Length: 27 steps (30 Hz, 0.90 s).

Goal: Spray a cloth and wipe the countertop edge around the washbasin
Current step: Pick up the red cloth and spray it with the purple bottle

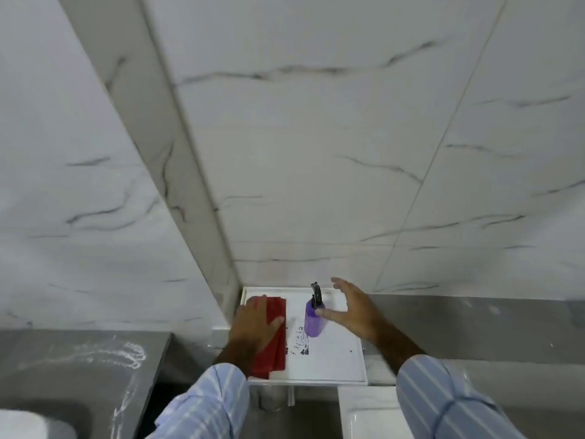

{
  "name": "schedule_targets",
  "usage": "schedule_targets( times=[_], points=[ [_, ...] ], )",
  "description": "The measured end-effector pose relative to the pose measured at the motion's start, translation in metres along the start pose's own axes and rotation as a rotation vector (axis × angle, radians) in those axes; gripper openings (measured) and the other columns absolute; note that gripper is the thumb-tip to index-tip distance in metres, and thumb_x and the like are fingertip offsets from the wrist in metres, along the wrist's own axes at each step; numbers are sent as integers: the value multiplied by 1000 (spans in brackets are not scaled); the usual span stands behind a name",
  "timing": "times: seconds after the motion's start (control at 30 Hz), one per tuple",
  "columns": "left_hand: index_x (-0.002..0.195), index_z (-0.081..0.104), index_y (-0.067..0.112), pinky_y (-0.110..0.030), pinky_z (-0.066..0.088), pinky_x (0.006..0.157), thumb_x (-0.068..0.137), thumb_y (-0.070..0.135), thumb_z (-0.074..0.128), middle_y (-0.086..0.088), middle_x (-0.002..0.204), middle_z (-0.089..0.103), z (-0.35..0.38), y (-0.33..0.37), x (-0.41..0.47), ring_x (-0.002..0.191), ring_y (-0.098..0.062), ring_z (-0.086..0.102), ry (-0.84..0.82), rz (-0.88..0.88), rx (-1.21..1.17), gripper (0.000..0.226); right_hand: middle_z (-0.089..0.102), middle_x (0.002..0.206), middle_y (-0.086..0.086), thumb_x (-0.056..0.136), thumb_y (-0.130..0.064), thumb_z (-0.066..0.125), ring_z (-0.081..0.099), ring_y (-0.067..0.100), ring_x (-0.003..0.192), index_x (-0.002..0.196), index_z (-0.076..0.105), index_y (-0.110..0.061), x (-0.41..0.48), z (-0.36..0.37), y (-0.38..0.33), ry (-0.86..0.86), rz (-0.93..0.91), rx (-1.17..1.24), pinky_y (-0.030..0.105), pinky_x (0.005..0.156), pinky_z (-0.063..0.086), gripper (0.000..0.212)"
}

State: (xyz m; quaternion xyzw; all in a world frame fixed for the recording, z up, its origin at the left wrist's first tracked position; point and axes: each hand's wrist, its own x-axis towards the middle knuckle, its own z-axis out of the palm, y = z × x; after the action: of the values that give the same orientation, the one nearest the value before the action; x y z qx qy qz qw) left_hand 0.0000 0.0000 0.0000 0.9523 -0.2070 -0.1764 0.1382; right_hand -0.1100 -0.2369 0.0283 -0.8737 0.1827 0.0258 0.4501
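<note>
A folded red cloth [276, 340] lies on the left part of a white square surface [335, 359] set in the corner against the marble wall. My left hand [254, 324] rests flat on the cloth, fingers spread. A purple spray bottle [313, 321] with a black trigger head stands upright near the middle of that surface. My right hand [351, 312] is open just right of the bottle, thumb touching its shoulder, fingers curved above and apart from it. Black printed marks show on the white surface below the bottle.
Marble-patterned wall tiles [316, 153] fill the view above. A grey ledge [474, 327] runs to the right, a grey counter with white smears [95, 353] to the left. A white basin rim [364, 413] shows at bottom right, a white rounded object [22, 423] at bottom left.
</note>
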Motion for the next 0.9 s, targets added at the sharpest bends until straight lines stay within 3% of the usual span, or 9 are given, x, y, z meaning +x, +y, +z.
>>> schedule_targets(
  times=[0.1,0.2,0.3,0.37,0.5,0.6,0.7,0.8,0.9],
  points=[
    [168,16,22,-49,33,127,95,71,52,-12,172,22,45,-9,10,151,-38,33,-114,-122,15,94,43,164,-2,74,-50,90,41,17,148,160,34,-25,15,35,22,-26,25,98,33,117,36,106],
    [168,7,28,-54,29,128,88,81,50,-12,177,2,79,-16,17,156,-43,21,-120,-172,49,105,50,158,0,76,-37,92,47,23,144,155,40,-24,32,68,42,-3,43,202,42,116,47,96],
    [168,4,29,-58,30,126,91,70,56,-12,176,-1,98,-18,28,155,-44,21,-99,-212,112,102,64,131,-4,82,-30,88,61,25,127,128,54,-36,45,89,49,19,35,320,18,93,53,58],
    [168,6,26,-60,32,124,96,57,58,-15,175,2,104,-15,36,153,-46,22,-107,-252,150,93,65,120,-11,84,-32,86,63,24,118,121,55,-41,52,98,51,45,24,376,11,86,52,49],
    [165,17,20,-56,41,120,104,26,54,-22,168,13,97,-13,50,146,-45,33,-123,-257,88,72,59,123,-20,83,-33,87,65,15,113,157,33,-34,54,95,40,120,19,429,29,94,57,92],
    [155,44,10,-45,52,110,104,15,50,-23,150,43,79,-24,55,127,-37,56,-11,-233,-316,51,66,109,-32,83,-27,88,72,14,97,157,26,-48,50,78,33,151,37,490,25,71,63,99],
    [134,61,0,-31,59,61,92,2,47,-16,96,73,55,-32,43,73,-24,68,-107,-373,-1132,44,73,93,-17,76,-29,82,73,17,84,138,53,-43,41,59,17,61,75,519,24,66,59,70],
    [119,61,-8,-36,59,69,71,13,57,-19,89,70,42,-38,23,70,-31,68,-423,-481,-1878,53,74,86,-3,72,-16,76,69,17,77,122,65,-36,34,51,2,-104,57,484,33,72,56,55],
    [121,65,-8,-46,59,86,71,21,56,-27,106,69,36,-35,10,88,-40,69,-506,-412,-2129,58,76,80,-1,75,-14,78,72,16,69,109,71,-34,25,50,-20,-257,97,440,30,66,59,41]
  ],
)
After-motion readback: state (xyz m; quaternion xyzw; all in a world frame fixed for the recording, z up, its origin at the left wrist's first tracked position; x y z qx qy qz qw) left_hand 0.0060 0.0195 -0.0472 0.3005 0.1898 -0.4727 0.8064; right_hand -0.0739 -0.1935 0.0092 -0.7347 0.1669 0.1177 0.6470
